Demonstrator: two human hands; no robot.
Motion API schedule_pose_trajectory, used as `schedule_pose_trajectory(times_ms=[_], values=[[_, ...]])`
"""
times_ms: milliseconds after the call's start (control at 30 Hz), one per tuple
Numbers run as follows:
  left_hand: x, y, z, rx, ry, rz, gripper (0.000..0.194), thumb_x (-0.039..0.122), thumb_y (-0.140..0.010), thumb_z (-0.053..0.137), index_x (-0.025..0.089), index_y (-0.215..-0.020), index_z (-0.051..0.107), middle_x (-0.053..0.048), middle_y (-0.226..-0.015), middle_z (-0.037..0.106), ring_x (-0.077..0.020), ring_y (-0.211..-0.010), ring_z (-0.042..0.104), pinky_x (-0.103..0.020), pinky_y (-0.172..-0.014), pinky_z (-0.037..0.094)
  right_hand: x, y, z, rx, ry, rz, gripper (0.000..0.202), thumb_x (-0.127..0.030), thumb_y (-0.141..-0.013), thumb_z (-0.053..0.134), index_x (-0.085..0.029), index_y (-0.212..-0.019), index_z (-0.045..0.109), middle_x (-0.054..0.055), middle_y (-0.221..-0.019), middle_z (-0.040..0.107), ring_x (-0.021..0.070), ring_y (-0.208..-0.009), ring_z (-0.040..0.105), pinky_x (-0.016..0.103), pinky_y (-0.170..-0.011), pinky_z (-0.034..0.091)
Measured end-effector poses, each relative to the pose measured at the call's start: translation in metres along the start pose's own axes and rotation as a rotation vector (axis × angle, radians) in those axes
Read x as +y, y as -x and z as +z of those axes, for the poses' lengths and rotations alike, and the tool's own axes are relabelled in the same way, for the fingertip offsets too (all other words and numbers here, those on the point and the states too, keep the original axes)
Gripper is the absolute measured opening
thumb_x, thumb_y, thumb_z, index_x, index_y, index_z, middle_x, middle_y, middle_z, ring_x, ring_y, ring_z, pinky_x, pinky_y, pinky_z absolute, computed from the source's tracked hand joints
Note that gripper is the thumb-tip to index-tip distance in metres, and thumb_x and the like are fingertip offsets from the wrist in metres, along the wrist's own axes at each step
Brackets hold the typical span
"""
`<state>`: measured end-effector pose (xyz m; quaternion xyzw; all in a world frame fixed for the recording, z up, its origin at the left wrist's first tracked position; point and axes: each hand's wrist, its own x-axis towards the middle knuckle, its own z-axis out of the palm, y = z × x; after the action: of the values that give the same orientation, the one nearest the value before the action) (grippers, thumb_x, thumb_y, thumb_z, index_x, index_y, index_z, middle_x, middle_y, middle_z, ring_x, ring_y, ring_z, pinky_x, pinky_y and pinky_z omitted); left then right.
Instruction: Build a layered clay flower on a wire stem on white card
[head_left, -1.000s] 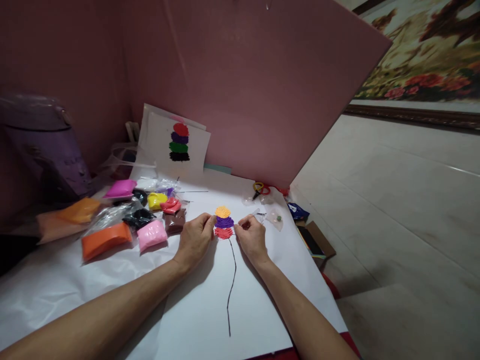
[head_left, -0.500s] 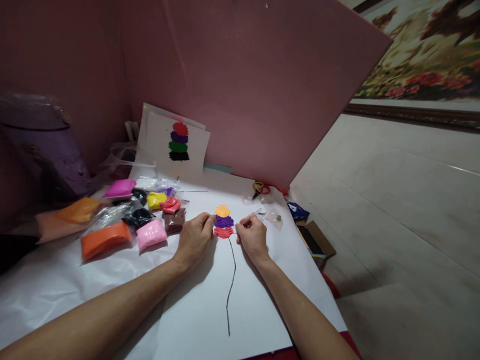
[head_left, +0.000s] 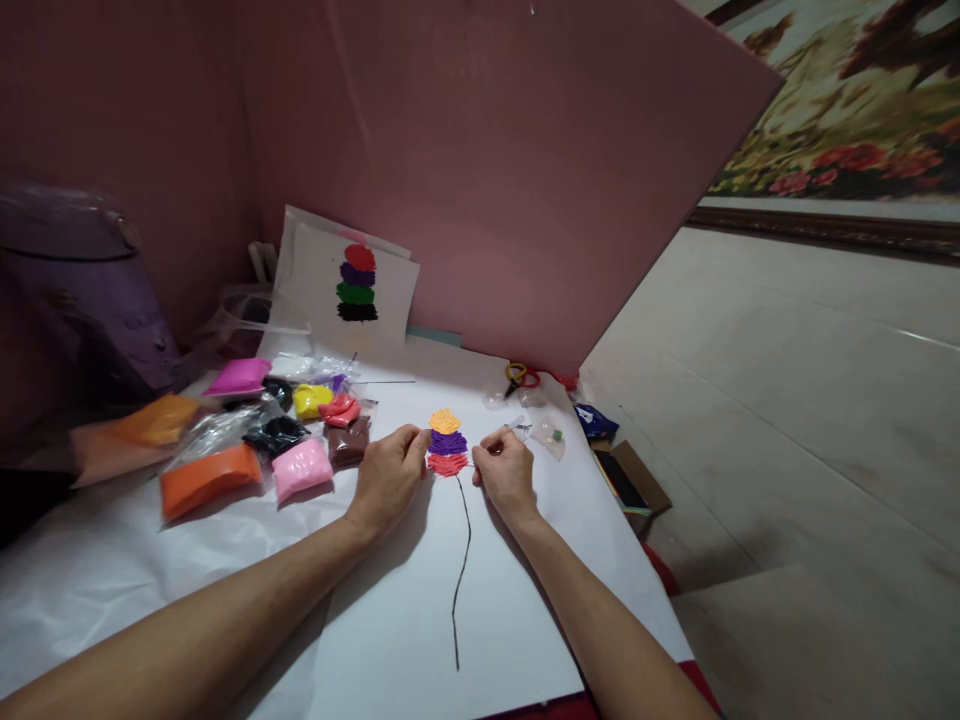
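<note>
White paper (head_left: 405, 620) lies on the table, bearing yellow-orange (head_left: 445, 421), purple (head_left: 448, 443) and red (head_left: 448, 465) textured patches stacked in a column. A thin dark wavy line (head_left: 469, 540) runs down from the red patch. My left hand (head_left: 390, 475) rests at the left edge of the patches, its fingers closed together; anything between them is hidden. On the right, beside the red patch, my right hand (head_left: 506, 475) is pinched closed on something thin that I cannot make out.
Bags of clay, such as orange (head_left: 211, 480), pink (head_left: 302, 468) and brown (head_left: 348, 443), lie at left. Behind leans a sheet (head_left: 315, 270) with coloured patches. Scissors (head_left: 516, 376) and a small clear bag (head_left: 549, 438) are at right. A purple container (head_left: 112, 310) stands far left.
</note>
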<state>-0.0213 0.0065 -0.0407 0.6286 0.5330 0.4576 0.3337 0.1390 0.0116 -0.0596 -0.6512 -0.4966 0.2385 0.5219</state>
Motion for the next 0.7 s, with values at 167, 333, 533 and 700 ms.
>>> schedule_pose_trajectory(times_ms=[167,333,533,700], values=[[-0.0005,0.0006,-0.0006,0.003,-0.007,0.004,0.034,0.041,-0.087,0.044,0.021,-0.06,0.052,0.002,-0.051,0.054,-0.0165,-0.055,0.051,-0.028,-0.06,0.035,-0.0007,0.0004,-0.0004,-0.002,-0.016,0.007,0.009,-0.017,-0.062,0.054,-0.022,-0.064,0.047,-0.009,-0.042,0.049,0.0113,-0.03,0.051,0.02,-0.033,0.036],[-0.0007,-0.0004,-0.0005,0.001,-0.001,0.003,0.033,0.041,-0.087,0.044,0.021,-0.062,0.053,0.002,-0.052,0.054,-0.0171,-0.056,0.051,-0.029,-0.061,0.035,-0.0005,0.0008,-0.0002,-0.003,-0.047,0.023,0.008,-0.017,-0.062,0.053,-0.022,-0.065,0.047,-0.01,-0.04,0.049,0.0106,-0.027,0.047,0.02,-0.029,0.032],[-0.0003,-0.0004,0.0,-0.001,-0.003,0.004,0.034,0.041,-0.088,0.044,0.021,-0.062,0.054,0.002,-0.051,0.054,-0.0166,-0.055,0.051,-0.028,-0.06,0.035,0.0008,0.0013,-0.0009,-0.013,-0.129,0.067,0.009,-0.017,-0.063,0.053,-0.022,-0.068,0.047,-0.011,-0.037,0.049,0.0093,-0.023,0.042,0.017,-0.024,0.026],[-0.0007,-0.0005,0.0007,0.001,-0.003,0.009,0.034,0.04,-0.088,0.045,0.021,-0.061,0.052,0.003,-0.051,0.053,-0.0162,-0.055,0.05,-0.028,-0.06,0.035,-0.0004,0.0016,-0.0029,-0.06,-0.222,0.107,0.013,-0.024,-0.066,0.056,-0.021,-0.074,0.046,-0.01,-0.039,0.053,0.0089,-0.022,0.04,0.016,-0.021,0.025]])
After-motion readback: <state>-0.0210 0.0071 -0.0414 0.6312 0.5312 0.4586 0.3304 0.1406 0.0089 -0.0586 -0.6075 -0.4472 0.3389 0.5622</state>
